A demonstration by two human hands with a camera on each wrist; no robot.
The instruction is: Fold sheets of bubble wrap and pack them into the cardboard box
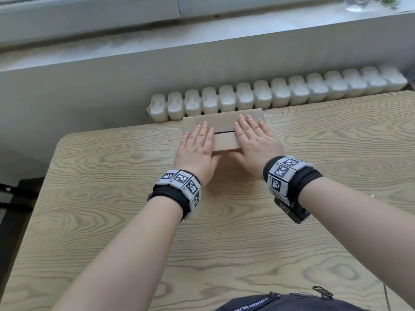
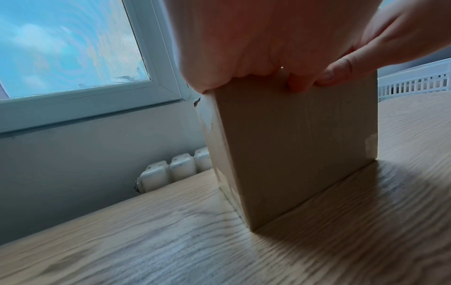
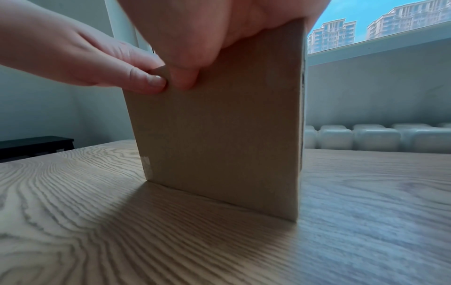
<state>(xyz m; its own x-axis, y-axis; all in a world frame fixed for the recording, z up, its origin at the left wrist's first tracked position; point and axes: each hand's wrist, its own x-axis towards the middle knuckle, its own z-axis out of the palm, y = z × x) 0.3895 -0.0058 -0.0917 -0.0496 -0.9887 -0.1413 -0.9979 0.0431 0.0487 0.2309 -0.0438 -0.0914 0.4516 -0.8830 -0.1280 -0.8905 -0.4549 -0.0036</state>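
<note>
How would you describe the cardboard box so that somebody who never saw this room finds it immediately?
Start at the long white radiator under the window, then come to the wooden table in front of it. Near the table's far edge stands the cardboard box, plain tan, its top flaps closed with a dark seam between them. It is the only thing under both hands: left hand and right hand lie flat on top.

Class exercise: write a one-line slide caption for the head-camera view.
Both hands, left hand and right hand, press flat on the closed flaps of a cardboard box standing on a wooden table beside a radiator.
</note>
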